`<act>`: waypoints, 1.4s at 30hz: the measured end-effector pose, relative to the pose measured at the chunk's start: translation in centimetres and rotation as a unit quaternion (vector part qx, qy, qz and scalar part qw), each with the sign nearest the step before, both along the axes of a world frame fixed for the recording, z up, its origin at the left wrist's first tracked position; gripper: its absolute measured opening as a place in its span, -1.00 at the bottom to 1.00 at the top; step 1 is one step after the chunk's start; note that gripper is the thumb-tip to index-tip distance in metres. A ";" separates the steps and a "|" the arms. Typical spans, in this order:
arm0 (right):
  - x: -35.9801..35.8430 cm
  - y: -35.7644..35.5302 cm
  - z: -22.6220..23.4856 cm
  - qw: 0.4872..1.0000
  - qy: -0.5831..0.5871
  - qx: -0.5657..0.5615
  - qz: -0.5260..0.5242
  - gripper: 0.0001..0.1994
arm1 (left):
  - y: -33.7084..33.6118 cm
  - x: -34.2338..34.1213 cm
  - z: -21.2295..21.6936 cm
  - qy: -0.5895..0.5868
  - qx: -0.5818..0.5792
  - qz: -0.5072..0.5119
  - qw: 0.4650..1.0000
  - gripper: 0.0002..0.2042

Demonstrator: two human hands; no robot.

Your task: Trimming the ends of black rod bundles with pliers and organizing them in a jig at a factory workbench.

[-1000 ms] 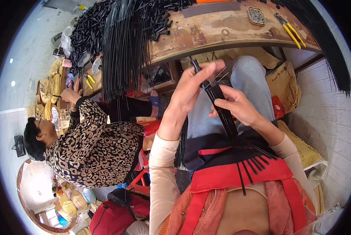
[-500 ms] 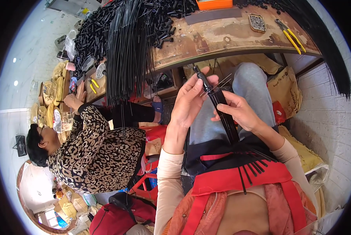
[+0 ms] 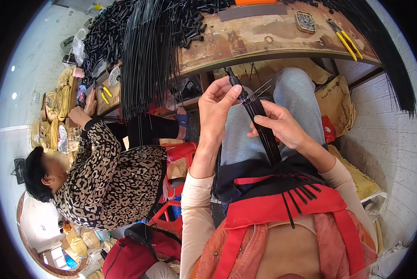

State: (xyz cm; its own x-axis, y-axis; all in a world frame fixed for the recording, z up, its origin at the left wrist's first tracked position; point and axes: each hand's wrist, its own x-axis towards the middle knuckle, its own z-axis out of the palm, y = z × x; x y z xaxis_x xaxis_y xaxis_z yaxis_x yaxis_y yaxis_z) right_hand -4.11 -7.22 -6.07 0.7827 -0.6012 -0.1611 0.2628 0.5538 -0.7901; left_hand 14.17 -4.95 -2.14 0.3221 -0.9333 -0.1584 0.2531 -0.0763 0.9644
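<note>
Over my lap I hold what looks like a folded umbrella frame (image 3: 268, 143), a black shaft with a bundle of thin black ribs, tilted with its top toward the table. My left hand (image 3: 218, 109) closes round its black upper part, thumb on top. My right hand (image 3: 283, 123) pinches the ribs lower down between thumb and fingers. A few thin wires (image 3: 264, 87) stick out sideways between the two hands. The lower end rests against my dark and red apron (image 3: 283, 209), where several black rod tips (image 3: 302, 195) fan out. The fingers' undersides are hidden.
The wooden table (image 3: 245, 42) ahead bears yellow-handled pliers (image 3: 346, 39), a small tray of metal bits (image 3: 306, 22), a dark strip (image 3: 252, 12), black plastic tubes (image 3: 106, 42) and hanging bundles of black rods (image 3: 148, 65). A co-worker in a patterned top (image 3: 106, 181) sits at left.
The whole view has shifted slightly. Both hands keep their hold on the umbrella frame; my left thumb lies a little differently on its upper part.
</note>
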 end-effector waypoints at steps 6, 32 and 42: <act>0.4 -0.5 0.4 1.000 -0.006 0.011 0.004 -0.73 | -0.2 0.9 -0.1 0.012 0.011 -0.038 0.999 -0.69; -0.3 -0.2 0.1 0.996 -0.067 0.042 0.040 -0.67 | 3.6 -0.7 -1.9 0.047 -0.085 0.031 0.995 -0.91; -1.6 3.7 1.1 0.999 -0.024 -0.026 -0.017 -0.72 | 5.9 -2.3 0.1 0.082 -0.081 0.010 0.993 -0.55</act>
State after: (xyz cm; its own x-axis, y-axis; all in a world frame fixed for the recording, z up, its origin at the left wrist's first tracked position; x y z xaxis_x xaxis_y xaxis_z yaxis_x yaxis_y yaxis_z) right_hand -5.69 -3.53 -4.95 0.7682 -0.6337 -0.0915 0.3184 0.5020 -0.8041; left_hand 11.83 0.96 -2.09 0.3224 -0.9448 -0.0577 0.4072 0.0834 0.9095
